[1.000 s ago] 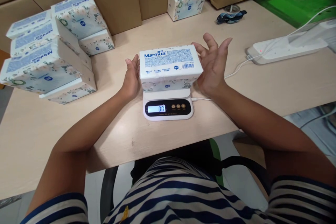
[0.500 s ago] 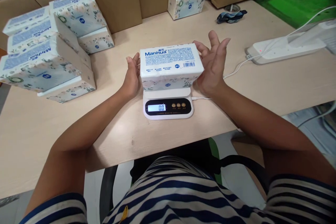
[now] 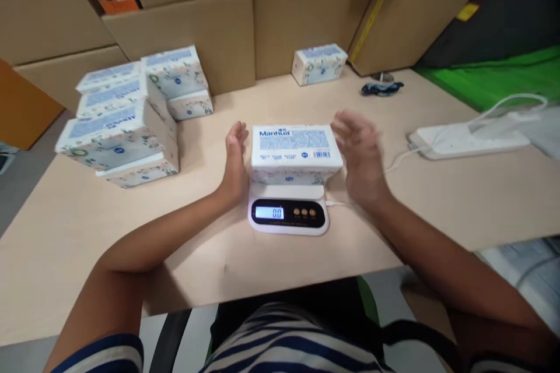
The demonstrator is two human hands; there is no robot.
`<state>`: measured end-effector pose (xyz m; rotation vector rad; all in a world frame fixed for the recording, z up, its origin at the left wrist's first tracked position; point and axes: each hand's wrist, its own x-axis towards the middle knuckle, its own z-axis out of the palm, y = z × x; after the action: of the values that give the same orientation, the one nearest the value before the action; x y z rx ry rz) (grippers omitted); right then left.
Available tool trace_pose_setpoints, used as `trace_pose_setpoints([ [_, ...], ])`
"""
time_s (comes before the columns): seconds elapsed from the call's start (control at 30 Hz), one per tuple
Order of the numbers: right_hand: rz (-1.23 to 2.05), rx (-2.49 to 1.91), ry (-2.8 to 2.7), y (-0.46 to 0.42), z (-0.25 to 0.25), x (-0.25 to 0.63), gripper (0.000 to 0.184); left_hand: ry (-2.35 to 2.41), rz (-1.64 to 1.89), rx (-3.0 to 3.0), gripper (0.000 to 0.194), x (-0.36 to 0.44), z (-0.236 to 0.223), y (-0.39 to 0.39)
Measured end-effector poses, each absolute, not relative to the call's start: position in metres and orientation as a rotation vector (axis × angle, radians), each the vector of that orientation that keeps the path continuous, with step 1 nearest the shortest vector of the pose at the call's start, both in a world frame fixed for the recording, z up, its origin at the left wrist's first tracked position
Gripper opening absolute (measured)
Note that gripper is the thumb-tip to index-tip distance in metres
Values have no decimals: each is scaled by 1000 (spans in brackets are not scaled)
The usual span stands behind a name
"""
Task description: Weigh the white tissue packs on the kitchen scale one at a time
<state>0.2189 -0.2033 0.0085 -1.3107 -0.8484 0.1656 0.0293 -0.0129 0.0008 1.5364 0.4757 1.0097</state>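
Stacked packs (image 3: 120, 125) sit at left. Left of centre, the left hand (image 3: 236, 160) stands loosely unclenched, holding nothing, just beside the tissue pack (image 3: 295, 148), which rests on a scale (image 3: 289, 229) mid-frame (display: 0.0). Right of centre, the blurred right hand (image 3: 363, 157) is uncurled, clasping nothing; whether it touches the pack, I cannot tell.

Apparently a storeroom or office workspace: cardboard boxes (image 3: 188, 26) back a desk (image 3: 437, 204) with a digital scale (image 3: 289, 222).
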Motion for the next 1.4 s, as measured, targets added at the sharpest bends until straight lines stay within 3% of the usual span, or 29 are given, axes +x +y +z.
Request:
trace_pose_setpoints([
  [0.17,303,-1543,-1031,-211,-6,166,95,487,754,1409,87,9,39,-50],
  [0.33,-167,-1509,-1209,-217,-7,154,98,286,728,1481,101,-13,63,-65],
  [0.5,-480,-1329,-1352,-216,2,164,110,97,856,1669,97,-20,62,-61],
  [0.6,-512,-1382,-1379,-216,1,171,99,9,1013,1783,94,-10,46,-45],
  [0.73,-285,-1562,-1188,-201,-1,186,77,247,1249,1786,100,13,10,1],
  [0.87,156,-1631,-1097,-150,19,213,90,804,1280,1456,91,30,-13,44],
  [0.97,362,-1700,-1216,-96,41,226,98,915,1273,1382,89,32,-17,49],
  [1.07,536,-1767,-1346,-43,53,221,93,718,1389,1718,91,26,-22,36],
  [1.2,575,-1798,-1449,15,52,195,89,44,1440,2358,80,15,-33,22],
  [1.3,587,-1796,-1559,43,51,178,92,-300,1433,2467,70,13,-35,21],
  [1.4,597,-1776,-1663,58,56,173,91,-263,1506,2395,67,17,-30,21],
])
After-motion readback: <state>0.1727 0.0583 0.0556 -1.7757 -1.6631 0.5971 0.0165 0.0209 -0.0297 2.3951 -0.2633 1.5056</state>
